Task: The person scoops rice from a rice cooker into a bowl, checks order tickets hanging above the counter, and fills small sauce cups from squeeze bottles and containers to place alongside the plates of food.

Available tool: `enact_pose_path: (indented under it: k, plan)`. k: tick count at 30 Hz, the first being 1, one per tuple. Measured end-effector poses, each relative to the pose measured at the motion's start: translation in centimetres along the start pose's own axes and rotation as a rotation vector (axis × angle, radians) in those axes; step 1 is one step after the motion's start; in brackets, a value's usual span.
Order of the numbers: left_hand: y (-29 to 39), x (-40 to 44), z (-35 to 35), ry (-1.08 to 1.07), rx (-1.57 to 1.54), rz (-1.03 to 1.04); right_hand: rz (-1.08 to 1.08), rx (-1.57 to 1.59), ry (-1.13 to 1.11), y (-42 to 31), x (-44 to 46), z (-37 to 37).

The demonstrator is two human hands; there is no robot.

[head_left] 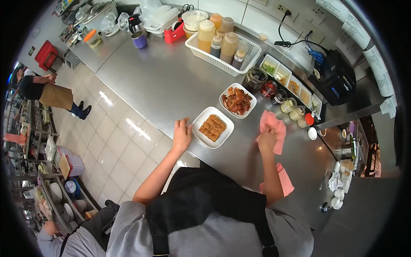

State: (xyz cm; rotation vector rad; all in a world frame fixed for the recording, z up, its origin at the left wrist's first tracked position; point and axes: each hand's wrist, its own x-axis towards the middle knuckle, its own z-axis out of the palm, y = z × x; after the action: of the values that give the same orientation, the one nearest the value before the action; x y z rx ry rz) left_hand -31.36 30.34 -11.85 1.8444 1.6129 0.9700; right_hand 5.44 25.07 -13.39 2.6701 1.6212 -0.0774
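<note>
My left hand [183, 135] rests at the counter's near edge, its fingers stretched out and holding nothing. Just right of it sits a white square plate [198, 133] with sliced, golden-brown crisp food [212, 127] on it. My right hand [267, 140] is closed on a pink cloth [278, 130] lying on the steel counter. Behind and between the hands stands a second white plate [252, 103], heaped with glossy reddish-brown chopped meat [236, 102]. Another pink cloth [284, 180] lies partly hidden under my right forearm.
A white basket [205, 58] of sauce bottles stands at the back. Several jars [287, 105] and garnish trays [293, 87] line the right side, near a black printer [336, 81]. A purple cup [139, 40] is back left. Two people [60, 96] are at the left.
</note>
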Motion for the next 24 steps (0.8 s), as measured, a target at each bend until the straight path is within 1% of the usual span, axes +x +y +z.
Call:
enact_pose_path:
  k: [1,2,3,5,8,9,11,13,15,16,18,20,21,24]
  plan:
    - [-1.9,0.1,0.8,-0.055,0.084,0.065,-0.122,-0.088,-0.03,-0.3,-0.5,0.4]
    - [-2.9,0.3,1.2,-0.112,0.166,0.135,-0.163,-0.06,-0.086,-0.7,-1.2,0.5]
    - [-2.0,0.6,0.9,-0.241,0.048,-0.039,-0.202,-0.031,-0.142,-1.2,-1.9,0.6]
    - [0.8,1.4,-0.3,-0.493,-0.188,-0.381,-0.121,0.262,-0.294,-2.7,-3.6,-0.6]
    - [0.0,1.8,0.0,-0.484,-0.295,-0.247,-0.142,0.158,-0.087,-4.5,-5.7,-5.0]
    - [0.1,1.2,-0.5,-0.476,-0.301,-0.257,-0.184,0.146,0.041,-4.6,-6.1,-3.8]
    - [0.1,2.6,-1.2,-0.525,-0.274,-0.194,-0.161,0.1,0.334,-4.9,-6.7,-0.2]
    - [-1.0,3.2,-1.6,-0.511,-0.278,-0.175,-0.049,0.165,0.321,-5.4,-6.6,2.4]
    - [-2.9,3.9,-2.8,-0.497,-0.313,-0.196,0.026,0.223,0.292,-7.3,-7.2,1.9]
    - [-4.1,4.6,-3.5,-0.496,-0.324,-0.217,0.02,0.334,0.337,-8.4,-7.0,1.5]
    - [-7.7,6.4,-4.2,-0.492,-0.317,-0.164,-0.013,0.548,0.437,-10.2,-5.7,0.6]
    - [-9.3,8.0,-5.0,-0.46,-0.359,-0.2,0.133,0.711,0.554,-12.9,-3.5,1.7]
    - [-9.8,9.1,-5.5,-0.48,-0.336,-0.187,0.201,0.794,0.613,-14.1,-2.5,2.1]
    - [-11.3,12.1,-6.0,-0.521,-0.388,-0.286,0.561,1.538,0.073,-15.6,-0.3,1.5]
